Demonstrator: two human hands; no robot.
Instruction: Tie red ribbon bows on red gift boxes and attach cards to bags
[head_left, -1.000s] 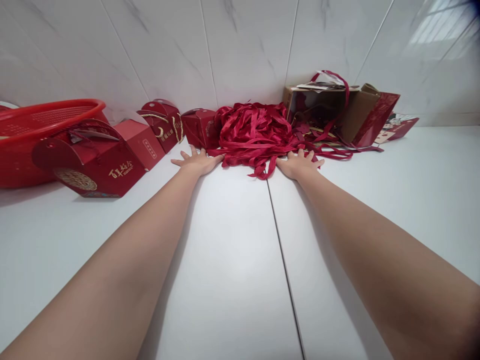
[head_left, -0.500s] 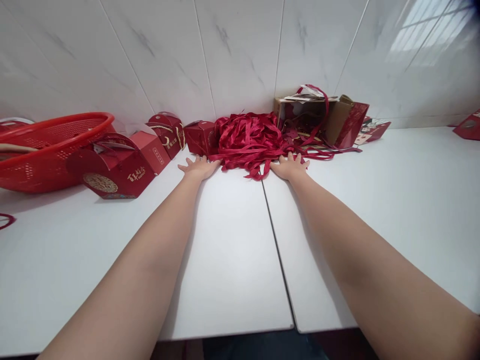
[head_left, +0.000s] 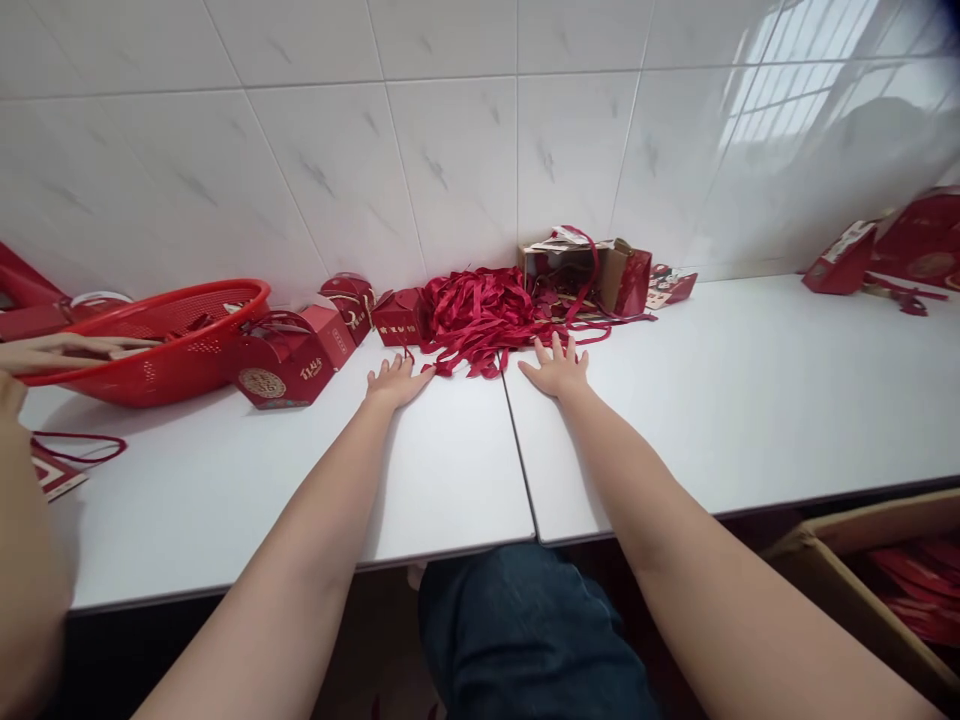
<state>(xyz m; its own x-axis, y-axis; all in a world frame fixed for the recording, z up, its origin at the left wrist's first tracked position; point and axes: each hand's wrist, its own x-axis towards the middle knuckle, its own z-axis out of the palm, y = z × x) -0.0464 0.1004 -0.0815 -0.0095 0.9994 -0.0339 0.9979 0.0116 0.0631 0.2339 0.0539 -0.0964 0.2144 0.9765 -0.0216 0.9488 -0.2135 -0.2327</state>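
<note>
1 heap red ribbon, just beyond & betw. L hand & R hand, both palm-down, fingers spread, gripping nil; prob. massed to stop strands straying. 1 red box beyond R hand, mouth facing it, prob. for reach-in.

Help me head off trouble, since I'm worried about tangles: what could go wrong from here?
The red ribbon pile lies loose close to the left hand and right hand, so it might snag and tangle. A ribbon strip hangs across the open box, so a tug could perhaps shift the box.
</note>
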